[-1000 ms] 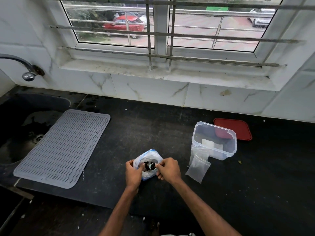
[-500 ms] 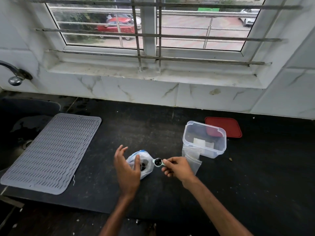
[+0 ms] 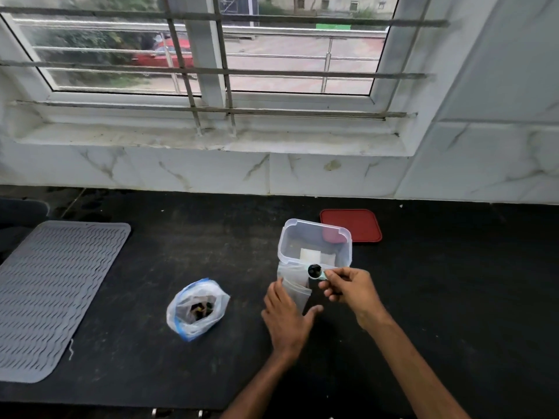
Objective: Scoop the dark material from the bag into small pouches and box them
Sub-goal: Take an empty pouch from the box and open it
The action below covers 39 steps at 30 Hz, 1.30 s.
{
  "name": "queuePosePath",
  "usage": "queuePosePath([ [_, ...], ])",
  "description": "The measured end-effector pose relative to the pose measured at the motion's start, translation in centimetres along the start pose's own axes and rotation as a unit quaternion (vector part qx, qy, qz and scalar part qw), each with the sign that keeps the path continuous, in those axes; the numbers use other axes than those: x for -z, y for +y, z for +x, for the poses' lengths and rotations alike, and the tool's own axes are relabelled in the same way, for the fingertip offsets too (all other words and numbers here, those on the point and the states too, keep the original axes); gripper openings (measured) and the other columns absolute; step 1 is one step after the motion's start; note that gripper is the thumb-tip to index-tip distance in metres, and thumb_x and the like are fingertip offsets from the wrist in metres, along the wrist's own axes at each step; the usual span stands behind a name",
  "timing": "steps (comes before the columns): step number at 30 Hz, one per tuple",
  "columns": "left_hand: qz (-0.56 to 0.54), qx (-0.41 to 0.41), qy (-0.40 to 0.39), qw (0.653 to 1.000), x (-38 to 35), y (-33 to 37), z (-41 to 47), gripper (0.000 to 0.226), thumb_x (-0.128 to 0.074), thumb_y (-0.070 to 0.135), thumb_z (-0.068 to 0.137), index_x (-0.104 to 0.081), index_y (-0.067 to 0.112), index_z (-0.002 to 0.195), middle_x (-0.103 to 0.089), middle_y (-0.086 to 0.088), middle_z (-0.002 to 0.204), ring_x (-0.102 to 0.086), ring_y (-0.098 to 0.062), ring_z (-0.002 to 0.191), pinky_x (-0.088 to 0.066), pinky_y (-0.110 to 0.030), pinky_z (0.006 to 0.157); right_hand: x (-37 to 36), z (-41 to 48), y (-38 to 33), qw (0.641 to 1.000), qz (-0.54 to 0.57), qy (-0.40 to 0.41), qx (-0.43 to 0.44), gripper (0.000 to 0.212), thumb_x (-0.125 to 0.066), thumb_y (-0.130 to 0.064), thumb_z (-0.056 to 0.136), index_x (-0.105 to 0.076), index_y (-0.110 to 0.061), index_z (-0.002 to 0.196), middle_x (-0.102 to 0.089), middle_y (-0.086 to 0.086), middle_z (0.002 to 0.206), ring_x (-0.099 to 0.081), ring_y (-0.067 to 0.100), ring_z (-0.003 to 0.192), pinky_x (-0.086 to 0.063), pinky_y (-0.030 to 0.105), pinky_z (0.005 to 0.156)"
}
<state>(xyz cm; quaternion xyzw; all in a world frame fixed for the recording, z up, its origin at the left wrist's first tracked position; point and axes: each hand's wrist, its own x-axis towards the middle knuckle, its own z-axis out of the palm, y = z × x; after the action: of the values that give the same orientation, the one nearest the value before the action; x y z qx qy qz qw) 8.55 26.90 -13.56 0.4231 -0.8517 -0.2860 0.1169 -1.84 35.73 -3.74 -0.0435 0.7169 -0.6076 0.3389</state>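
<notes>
- My right hand pinches the handle of the small scoop, holding its dark load level above the pouches, ready to tip, I judge.
- My left hand, fingers spread, touches the thin, limp pouches, which lean on the rigid clear box.
- The crinkly bag stands open on the matte black worktop, well apart to the left.

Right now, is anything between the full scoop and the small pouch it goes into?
Nothing visible. The scoop, pinched in the right hand, is at the top of the pouch; the left hand touches it lower down.
</notes>
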Motion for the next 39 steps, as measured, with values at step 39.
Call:
queuePosePath([
  [39, -0.303, 0.024, 0.065, 0.950, -0.6, 2.3, -1.1, 0.052, -0.073, 0.021, 0.087, -0.050, 0.029, 0.134, -0.059, 0.015, 0.127, -0.055, 0.007, 0.116, -0.047, -0.010, 0.090, 0.3, 3.1, 2.6, 0.971, -0.157, -0.030, 0.178, 0.013, -0.082, -0.011, 0.078, -0.075, -0.021, 0.080, -0.074, -0.006, 0.074, -0.070, 0.008, 0.066, -0.061, 0.031, 0.065],
])
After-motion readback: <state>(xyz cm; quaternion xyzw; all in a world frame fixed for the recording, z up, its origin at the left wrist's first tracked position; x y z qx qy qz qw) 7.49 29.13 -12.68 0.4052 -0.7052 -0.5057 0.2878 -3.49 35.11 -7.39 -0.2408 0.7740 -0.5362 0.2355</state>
